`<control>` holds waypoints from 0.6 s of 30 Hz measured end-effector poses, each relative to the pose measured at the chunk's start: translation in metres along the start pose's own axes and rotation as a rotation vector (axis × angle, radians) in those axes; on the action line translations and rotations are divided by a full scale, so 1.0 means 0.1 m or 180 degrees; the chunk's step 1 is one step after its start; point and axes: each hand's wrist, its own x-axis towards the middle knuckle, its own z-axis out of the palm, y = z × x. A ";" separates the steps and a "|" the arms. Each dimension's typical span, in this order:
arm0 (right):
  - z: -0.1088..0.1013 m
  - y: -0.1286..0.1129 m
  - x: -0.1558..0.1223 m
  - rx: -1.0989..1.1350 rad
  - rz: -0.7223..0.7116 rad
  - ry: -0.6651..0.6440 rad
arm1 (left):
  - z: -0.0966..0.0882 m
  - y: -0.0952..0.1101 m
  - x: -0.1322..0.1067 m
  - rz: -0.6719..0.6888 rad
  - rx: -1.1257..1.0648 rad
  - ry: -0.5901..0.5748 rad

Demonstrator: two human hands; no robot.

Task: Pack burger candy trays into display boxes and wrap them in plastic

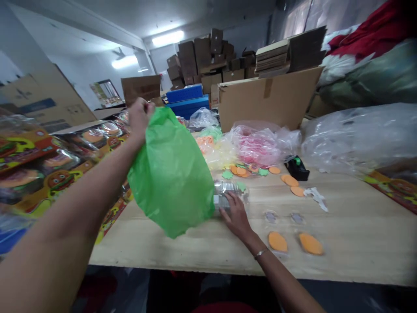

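My left hand (140, 114) is raised at the left and pinches the top of a green plastic bag (172, 174), which hangs over the table. My right hand (235, 213) lies with fingers spread on a stack of clear plastic trays (224, 193). Part of that stack is hidden behind the bag. To the right of this hand, two orange foam pieces (277, 241) sit in clear blister packs, with small grey pieces (296, 217) above them. Loose orange discs (241, 171) and green leaf shapes (227, 174) are scattered farther back.
Packaged toy burgers (60, 158) cover the left side. A black tape dispenser (297, 168) stands behind the discs. Plastic bags with pink pieces (257, 145), a large cardboard box (269, 102) and a big clear bag (358, 134) line the back. Blue boxes (187, 102) are beyond.
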 end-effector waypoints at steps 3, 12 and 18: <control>-0.24 -0.37 0.07 0.0685 -0.0080 0.0136 | -0.03 0.22 -0.46 0.0063 0.0134 -0.0212; -0.73 -1.64 0.48 0.1583 -0.0419 0.0228 | -0.83 1.27 -1.94 0.0763 -0.0523 -0.1640; -0.97 -1.01 0.28 0.1605 -0.0133 -0.0366 | -1.50 0.67 -2.59 -0.0635 -0.1103 -0.3163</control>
